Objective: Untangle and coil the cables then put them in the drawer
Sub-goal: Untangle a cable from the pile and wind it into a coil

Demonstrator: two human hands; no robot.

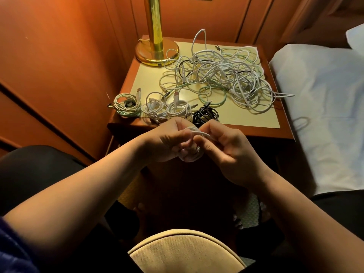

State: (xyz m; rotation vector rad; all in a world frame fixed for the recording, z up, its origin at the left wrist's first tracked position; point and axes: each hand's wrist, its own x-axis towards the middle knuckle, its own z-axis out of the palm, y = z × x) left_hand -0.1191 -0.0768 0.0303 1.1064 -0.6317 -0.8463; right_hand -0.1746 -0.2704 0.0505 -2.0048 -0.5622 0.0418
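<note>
A big tangle of white, pale green and black cables (222, 75) covers the back right of the nightstand top (149, 79). Along its front edge lie several finished coils: a white-green one (126, 105), two white ones (154, 108) (178, 109) and a black one (205, 115). In front of the nightstand, my left hand (167, 142) grips a small white cable coil (194, 154), fingers curled round it. My right hand (222, 146) pinches a white strand (202, 133) of that coil at its top. The drawer front is in shadow below my hands.
A brass lamp base (157, 52) stands at the nightstand's back left corner. Wood panel walls close in on the left and behind. A bed with white sheet (323, 107) lies to the right, one cable loop (301, 123) on it. A cushioned seat edge (185, 251) is below.
</note>
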